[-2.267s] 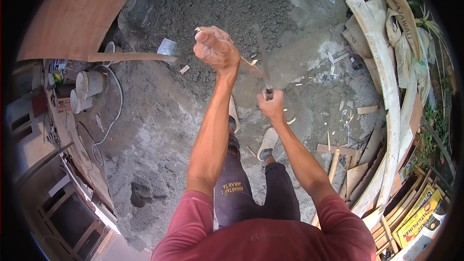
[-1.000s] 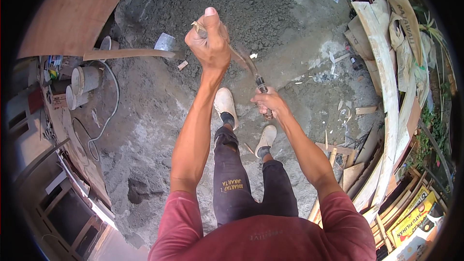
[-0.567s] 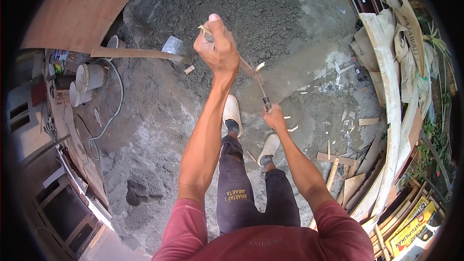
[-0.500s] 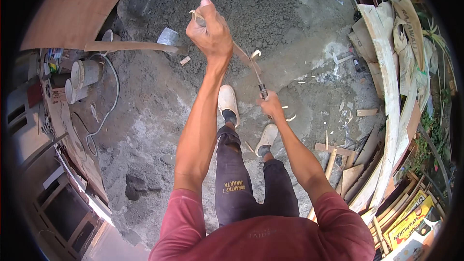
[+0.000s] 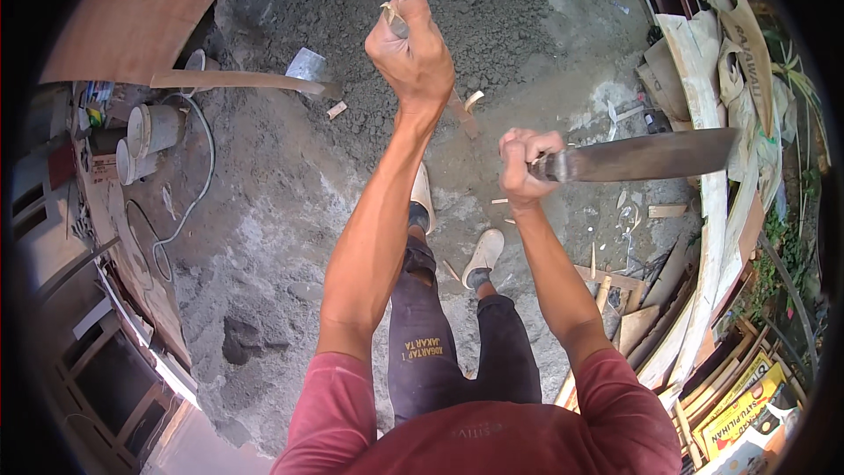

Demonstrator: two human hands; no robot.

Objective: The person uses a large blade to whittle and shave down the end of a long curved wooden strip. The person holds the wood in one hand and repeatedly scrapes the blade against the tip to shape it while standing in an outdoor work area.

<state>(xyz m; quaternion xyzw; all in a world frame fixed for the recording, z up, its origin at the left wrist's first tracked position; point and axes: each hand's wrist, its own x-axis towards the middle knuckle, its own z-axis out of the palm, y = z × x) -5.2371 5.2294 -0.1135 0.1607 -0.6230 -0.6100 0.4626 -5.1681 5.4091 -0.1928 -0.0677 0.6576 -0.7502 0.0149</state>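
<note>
My left hand (image 5: pixel 411 51) is raised in front of me, shut around the top end of a thin wooden stick (image 5: pixel 462 118) that slants down toward the ground. My right hand (image 5: pixel 524 164) grips the handle of a long machete (image 5: pixel 646 156), whose dark blade points out to the right, level and away from the stick. Small pale wood chips (image 5: pixel 475 98) lie on the grey ground around the stick's lower end. My two feet in light shoes (image 5: pixel 482 255) stand just below the hands.
A shovel (image 5: pixel 237 80) lies on a big pile of grey sand and cement. White buckets (image 5: pixel 145 127) and a cable sit at the left. Curved planks and wood offcuts (image 5: pixel 699 237) are stacked along the right. A wooden board (image 5: pixel 132 9) leans at upper left.
My right hand has drawn the machete off the stick and swung its blade out to the right. My left hand stays high, holding the stick's top.
</note>
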